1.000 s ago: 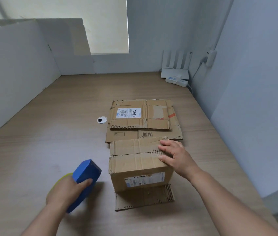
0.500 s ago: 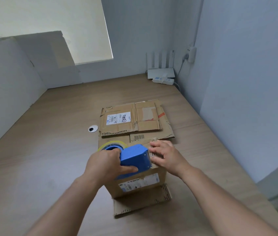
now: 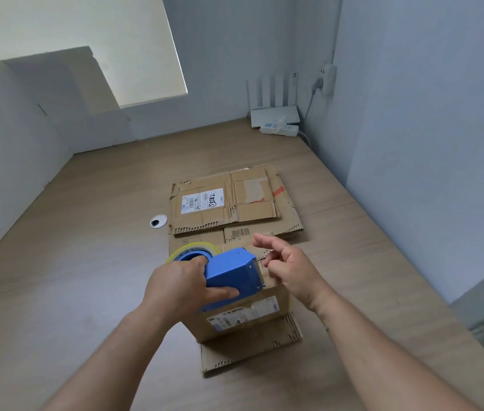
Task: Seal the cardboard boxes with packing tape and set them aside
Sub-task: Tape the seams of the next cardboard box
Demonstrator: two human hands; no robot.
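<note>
My left hand (image 3: 178, 284) is wrapped round the blue tape dispenser (image 3: 231, 272), thumb along its near side and fingers over by the core of the yellowish tape roll (image 3: 196, 249). The dispenser hangs just above the top of the cardboard box (image 3: 246, 318), toothed cutter end pointing to the box's right. My right hand (image 3: 291, 268) hovers over the box's right edge, just beside the cutter, with the forefinger lifted and the other fingers loosely curled, gripping nothing I can see. The box stands on the table (image 3: 86, 262) on a loose cardboard sheet (image 3: 249, 348) that sticks out on its near side. Beyond the box lie the flattened boxes (image 3: 234, 200), and beyond it to the left is a round cable port (image 3: 158, 221).

As I judge it, the step is starting the strip. The dispenser hides the seam, so I can't be sure the flaps meet flush; I'd check that first. To do it well, I'd use the right hand to press the flaps flat and draw the tape end over the box's right edge, then stick it a little way down that side. I'd pull the dispenser straight along the seam towards the left with steady pressure, since the light box may slide on that sheet unless the right hand pins it.
</note>
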